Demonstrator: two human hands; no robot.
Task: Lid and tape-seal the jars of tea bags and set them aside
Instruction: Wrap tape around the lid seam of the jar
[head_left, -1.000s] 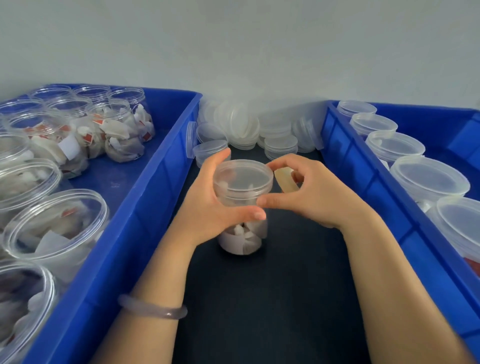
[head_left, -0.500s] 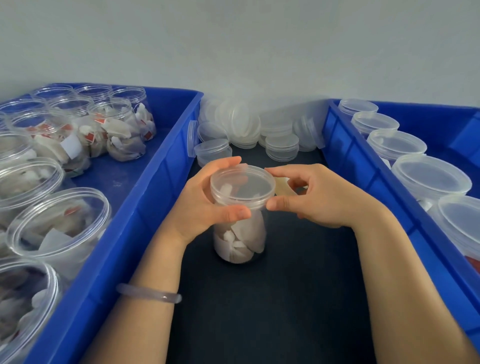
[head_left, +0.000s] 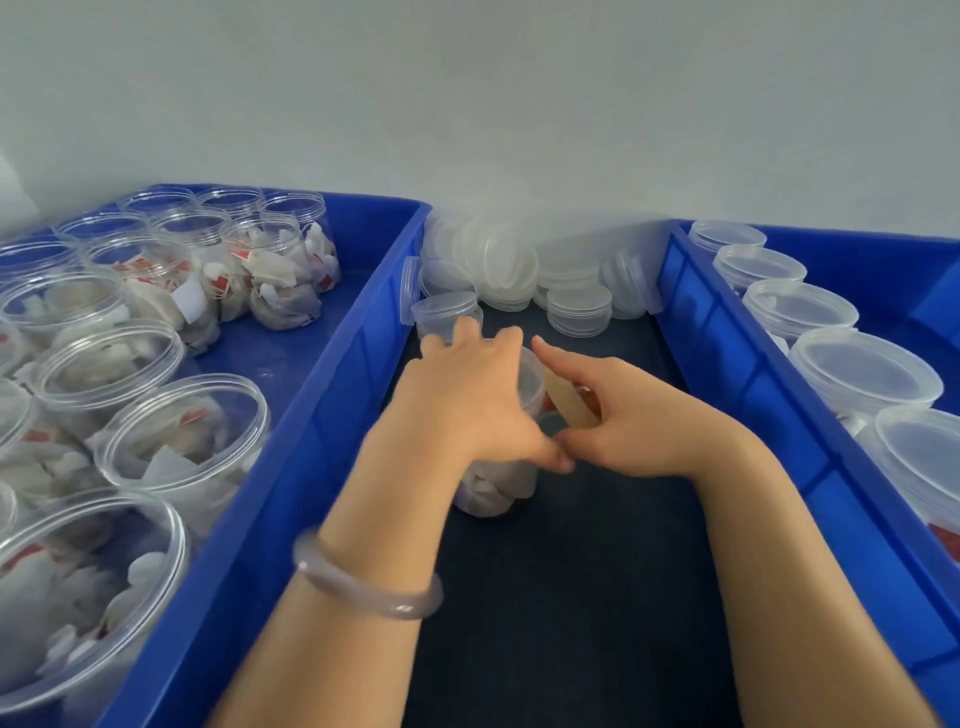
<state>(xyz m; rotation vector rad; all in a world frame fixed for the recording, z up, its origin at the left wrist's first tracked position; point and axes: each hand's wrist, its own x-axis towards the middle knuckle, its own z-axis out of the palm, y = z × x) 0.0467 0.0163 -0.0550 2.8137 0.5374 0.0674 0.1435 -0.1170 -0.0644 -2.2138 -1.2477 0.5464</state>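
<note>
Nearest, at 6 o'clock, both forearms reach in over the dark bench (head_left: 571, 613), a pale bracelet (head_left: 363, 590) on the left wrist. Just beyond, at the centre, the jar (head_left: 493, 491) of tea bags stands upright on the bench between the two bins. The left hand (head_left: 467, 400) is spread over its lid (head_left: 531, 382), fingers curled past the far rim and thumb round the near side; this grip is clenched on the lid, probably to press it down and keep the jar from turning. It is blurred, so how tight the hold is I cannot tell. The right hand (head_left: 644, 426) sits at 3 o'clock of the jar, its grip grasping a beige tape roll (head_left: 570, 401) against the palm while the forefinger reaches to the lid's rim, likely placed so the tape can start on the seam. At 9 o'clock the left bin (head_left: 311, 441) holds open jars (head_left: 182, 431) waiting for lids; at 3 o'clock the right bin (head_left: 727, 364) holds lidded jars (head_left: 862, 369), apparently the finished ones. Farthest, at 12 o'clock against the wall, lies a heap of spare lids (head_left: 519, 265), within easy reach of both hands.
</note>
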